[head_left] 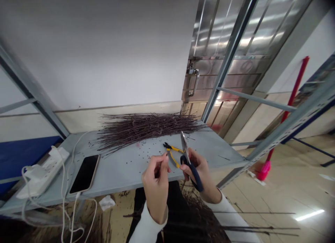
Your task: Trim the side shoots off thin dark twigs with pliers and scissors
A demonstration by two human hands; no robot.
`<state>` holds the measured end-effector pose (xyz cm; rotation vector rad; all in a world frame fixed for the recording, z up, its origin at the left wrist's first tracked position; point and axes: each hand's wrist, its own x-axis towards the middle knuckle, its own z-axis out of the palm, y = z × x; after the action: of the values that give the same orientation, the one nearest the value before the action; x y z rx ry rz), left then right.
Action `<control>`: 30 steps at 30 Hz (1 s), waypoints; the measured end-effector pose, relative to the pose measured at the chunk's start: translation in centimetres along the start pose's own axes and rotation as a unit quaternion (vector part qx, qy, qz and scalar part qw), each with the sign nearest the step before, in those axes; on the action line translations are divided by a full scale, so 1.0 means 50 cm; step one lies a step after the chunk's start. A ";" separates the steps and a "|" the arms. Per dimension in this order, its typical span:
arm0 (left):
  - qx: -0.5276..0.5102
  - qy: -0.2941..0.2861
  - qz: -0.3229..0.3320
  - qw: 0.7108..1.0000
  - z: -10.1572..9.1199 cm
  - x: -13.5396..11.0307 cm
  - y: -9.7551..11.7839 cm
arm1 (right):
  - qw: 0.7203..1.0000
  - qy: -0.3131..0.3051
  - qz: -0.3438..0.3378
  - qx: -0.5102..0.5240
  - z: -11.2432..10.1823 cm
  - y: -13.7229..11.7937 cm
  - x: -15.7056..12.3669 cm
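Observation:
In the head view, my right hand (200, 173) is closed around a pair of scissors (194, 175) with dark blue handles, blades pointing up and away from me. Beside it, my left hand (156, 180) is pinched, thumb against fingers; a tiny dark bit shows at the fingertips, too small to name. Yellow-handled diagonal cutters (172, 155) lie on the grey shelf top (115, 176) just beyond both hands, partly covered by the scissors. Behind them rests a long bundle of thin dark twigs (146, 126). More dark twigs (201, 215) lie across my lap, some sticking out to the right.
A phone (85, 174) with a charging cable lies on the left, near a white power strip (43, 173). Small dark scraps dot the shelf top. Metal uprights (230, 51) frame the shelf. A red-handled broom (288, 113) stands at the right; crumpled tissue (106, 203) is on the floor.

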<state>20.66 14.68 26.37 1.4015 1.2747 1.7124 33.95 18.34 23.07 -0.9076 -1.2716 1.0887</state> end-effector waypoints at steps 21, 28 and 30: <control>-0.169 0.014 -0.080 0.982 -0.011 0.003 0.063 | 0.992 -0.028 -0.030 -0.121 -0.027 0.046 -0.002; -0.132 0.024 -0.046 0.990 -0.006 0.005 0.075 | 0.987 -0.108 0.100 -0.065 -0.033 0.083 -0.023; -0.117 0.041 -0.034 0.992 -0.007 0.004 0.080 | 0.986 -0.118 0.111 -0.048 -0.038 0.091 -0.035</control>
<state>20.81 13.22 30.13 1.1501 1.1086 1.8242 35.36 17.99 18.03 -1.0336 -1.4521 1.3508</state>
